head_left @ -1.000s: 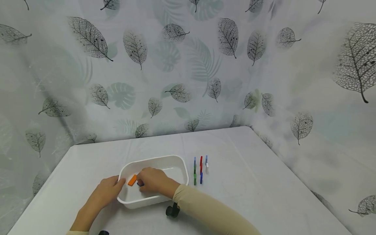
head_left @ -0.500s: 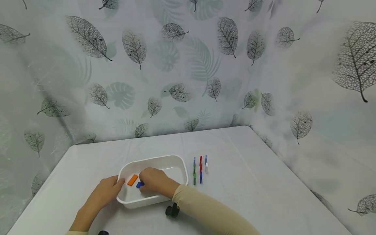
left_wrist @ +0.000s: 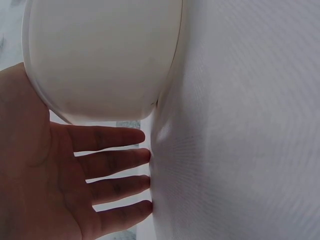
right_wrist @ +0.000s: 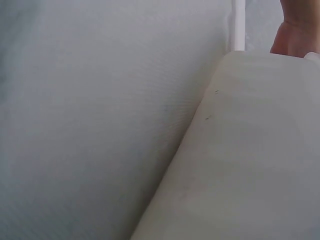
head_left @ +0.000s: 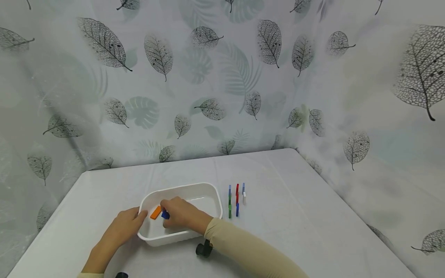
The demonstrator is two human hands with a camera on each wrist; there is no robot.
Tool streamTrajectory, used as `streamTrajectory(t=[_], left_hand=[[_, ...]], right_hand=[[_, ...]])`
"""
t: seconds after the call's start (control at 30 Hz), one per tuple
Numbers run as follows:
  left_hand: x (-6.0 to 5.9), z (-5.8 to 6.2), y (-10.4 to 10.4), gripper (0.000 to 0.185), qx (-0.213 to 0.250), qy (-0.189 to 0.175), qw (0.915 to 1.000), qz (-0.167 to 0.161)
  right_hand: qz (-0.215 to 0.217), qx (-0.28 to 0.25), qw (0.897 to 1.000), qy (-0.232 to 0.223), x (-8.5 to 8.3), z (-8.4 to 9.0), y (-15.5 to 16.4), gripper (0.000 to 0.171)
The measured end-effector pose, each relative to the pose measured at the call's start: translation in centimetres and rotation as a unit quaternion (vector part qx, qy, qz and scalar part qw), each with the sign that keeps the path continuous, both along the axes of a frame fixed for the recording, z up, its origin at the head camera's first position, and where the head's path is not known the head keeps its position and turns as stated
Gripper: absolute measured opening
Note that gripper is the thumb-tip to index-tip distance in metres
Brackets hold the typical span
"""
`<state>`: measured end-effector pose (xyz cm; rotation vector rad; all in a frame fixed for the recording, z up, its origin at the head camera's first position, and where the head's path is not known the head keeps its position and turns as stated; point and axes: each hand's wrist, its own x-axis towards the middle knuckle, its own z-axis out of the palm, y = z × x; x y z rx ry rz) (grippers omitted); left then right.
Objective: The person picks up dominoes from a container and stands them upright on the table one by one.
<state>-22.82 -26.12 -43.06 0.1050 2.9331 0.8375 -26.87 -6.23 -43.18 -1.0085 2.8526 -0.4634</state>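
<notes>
My right hand (head_left: 182,214) reaches into a white plastic tub (head_left: 151,233) and pinches a small blue block (head_left: 165,214) between thumb and fingers, close over the tub's floor. An orange block (head_left: 155,212) lies flat just left of it. At the tub's left end is my left hand (head_left: 123,227), its thumb over the rim. The left wrist view shows the fingers of that hand straight and spread outside the tub, their tips at the white tabletop. The right wrist view is filled mostly by the tub's outer wall (right_wrist: 250,150).
Right of the tub, thin upright blocks stand in three short columns: green (head_left: 230,211) and light blue on the left, red (head_left: 237,189) and dark blue in the middle, light blue and white (head_left: 245,197) on the right. Leaf-printed curtains (head_left: 208,77) surround the white table (head_left: 295,216).
Within the tub, my right fingers have tipped the blue block up from the flatter pose of half a second ago. My left hand stays at the rim; the orange block stays lying there.
</notes>
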Motion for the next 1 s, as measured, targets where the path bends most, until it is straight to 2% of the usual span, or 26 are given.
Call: streamTrajectory(t=[0.3, 0.57, 0.77, 1.0], left_hand=[[-0.1, 0.0, 0.0, 0.052, -0.007, 0.010, 0.9999, -0.004], [-0.1, -0.1, -0.1, 0.053, -0.001, 0.005, 1.0000, -0.002], [-0.1, -0.4, -0.3, 0.052, -0.001, 0.009, 0.9999, -0.006], [-0.2, -0.3, -0.2, 0.051, -0.006, 0.009, 0.9999, -0.004]], right_hand=[[0.035, -0.025, 0.999, 0.013, -0.2, -0.3, 0.3, 0.023], [0.014, -0.039, 0.999, 0.003, 0.1, 0.0, 0.3, 0.022], [0.044, -0.089, 0.995, 0.017, 0.0, -0.2, 0.7, 0.018], [0.064, -0.161, 0.985, 0.014, 0.0, 0.5, 1.6, 0.014]])
